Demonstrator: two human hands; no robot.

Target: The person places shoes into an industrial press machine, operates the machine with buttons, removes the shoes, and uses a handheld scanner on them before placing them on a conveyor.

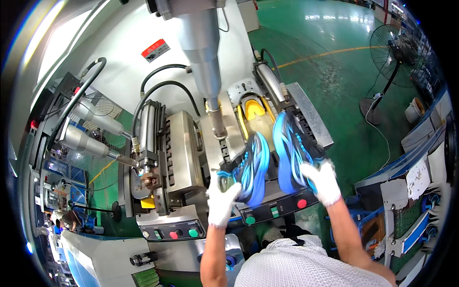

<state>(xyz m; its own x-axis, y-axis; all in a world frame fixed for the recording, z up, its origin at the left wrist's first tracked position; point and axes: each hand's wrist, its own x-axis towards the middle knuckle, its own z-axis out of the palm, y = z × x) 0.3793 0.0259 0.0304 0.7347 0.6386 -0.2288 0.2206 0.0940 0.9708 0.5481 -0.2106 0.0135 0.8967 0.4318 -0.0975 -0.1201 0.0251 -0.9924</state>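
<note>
Both my hands wear white gloves. My left hand (222, 198) grips the heel end of one blue and black sports shoe (255, 167), its wavy blue sole facing right. A matching shoe (287, 158) is in my right hand (323, 182), gripped at the heel end with its sole facing left. The two shoes are held apart, toes pointing away from me, over the front of a metal press machine (224, 107). Beyond them lies the machine's open station with a yellow pad (254, 109). The fingers under each shoe are partly hidden.
Below the shoes runs a control panel with a green button (250, 220) and a red button (301, 204). A second station (184, 148) stands to the left, with hoses and cylinders. A rack (416, 215) is at my right; a standing fan (396, 52) is farther off.
</note>
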